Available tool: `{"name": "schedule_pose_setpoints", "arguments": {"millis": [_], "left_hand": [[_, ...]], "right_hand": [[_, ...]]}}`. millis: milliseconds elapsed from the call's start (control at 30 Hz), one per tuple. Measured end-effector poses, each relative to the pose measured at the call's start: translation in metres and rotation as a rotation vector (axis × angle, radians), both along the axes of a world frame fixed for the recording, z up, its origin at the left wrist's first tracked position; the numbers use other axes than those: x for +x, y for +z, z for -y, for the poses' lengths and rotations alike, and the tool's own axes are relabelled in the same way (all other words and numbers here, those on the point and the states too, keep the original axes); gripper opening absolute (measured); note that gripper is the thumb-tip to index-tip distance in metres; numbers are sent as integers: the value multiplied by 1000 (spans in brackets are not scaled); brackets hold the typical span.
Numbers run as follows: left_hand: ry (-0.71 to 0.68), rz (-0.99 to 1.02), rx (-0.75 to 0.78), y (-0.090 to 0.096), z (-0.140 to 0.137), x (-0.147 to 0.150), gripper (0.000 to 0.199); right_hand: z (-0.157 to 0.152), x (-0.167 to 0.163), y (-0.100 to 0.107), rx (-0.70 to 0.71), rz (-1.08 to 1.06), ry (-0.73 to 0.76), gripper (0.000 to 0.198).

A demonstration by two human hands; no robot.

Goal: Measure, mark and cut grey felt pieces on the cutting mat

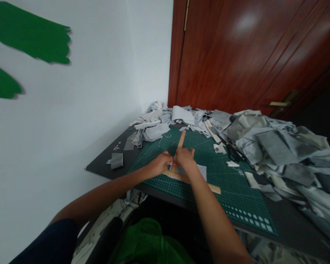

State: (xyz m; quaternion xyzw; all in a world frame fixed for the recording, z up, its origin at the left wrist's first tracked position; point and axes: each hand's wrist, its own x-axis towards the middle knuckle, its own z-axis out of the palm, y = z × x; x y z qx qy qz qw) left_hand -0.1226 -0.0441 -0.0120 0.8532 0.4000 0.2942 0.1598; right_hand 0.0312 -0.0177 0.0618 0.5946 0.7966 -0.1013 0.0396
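My left hand (pixel 162 164) is closed in a pinch beside the wooden ruler's crossing. A small pale, pinkish bit shows at its fingertips, too small to name. Close against it, my right hand (pixel 184 157) is curled over the ruler and a light grey fabric piece (pixel 202 171), its fingertips hidden from me. One wooden ruler strip (pixel 182 138) runs away from me under the right hand. Another wooden strip (pixel 215 189) lies crosswise nearer the front edge, over the fabric. Whether the strips are joined is hidden. All lie on a green cutting mat (pixel 236 200).
Fabric scraps (pixel 156 132) are heaped at the back, and a larger grey fabric pile (pixel 277 146) covers the right side. Black-handled scissors (pixel 233 153) lie beside it. A folded grey piece (pixel 117 160) sits at the left by the wall. Behind stands a wooden door (pixel 236 55).
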Motion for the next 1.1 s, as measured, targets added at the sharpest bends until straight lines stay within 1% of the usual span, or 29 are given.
{"name": "schedule_pose_setpoints", "arguments": {"millis": [167, 367, 633, 767, 900, 1100], "left_hand": [[28, -1, 3, -2, -4, 1, 22], [51, -8, -1, 4, -2, -5, 19], [11, -29, -56, 9, 4, -6, 16], [56, -30, -46, 7, 2, -3, 19], [148, -3, -11, 5, -1, -4, 21], [235, 5, 8, -1, -6, -19, 17]], "right_hand": [[0, 0, 1, 4, -1, 2, 29], [1, 1, 2, -6, -1, 6, 30], [1, 3, 0, 17, -14, 0, 27], [0, 3, -1, 13, -16, 3, 26], [-3, 4, -2, 12, -5, 16, 34], [-9, 13, -2, 38, -14, 80, 33]]}}
